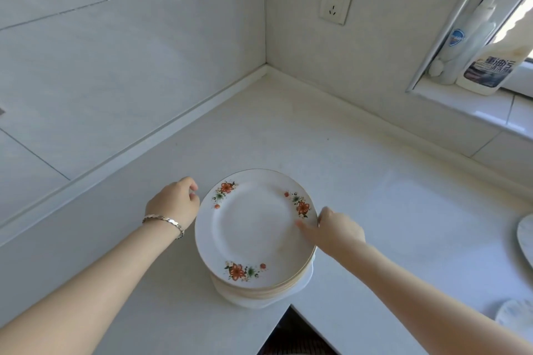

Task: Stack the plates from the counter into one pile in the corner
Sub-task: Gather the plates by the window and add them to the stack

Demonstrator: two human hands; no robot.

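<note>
A pile of several white plates (253, 228) with orange flower prints and gold rims stands on the pale counter (360, 181), near its inner front edge. My right hand (336, 229) grips the right rim of the pile, thumb on the top plate's face. My left hand (176, 203), with a silver bracelet at the wrist, is at the pile's left rim with curled fingers; whether it touches the plates is hidden. The wall corner (265, 66) lies well beyond the pile.
Another plate's edge (526, 236) shows at the far right, and a small round dish (513, 313) sits below it. A wall socket (336, 3) is above the corner. Cleaner bottles (487, 66) stand on the window sill at the upper right.
</note>
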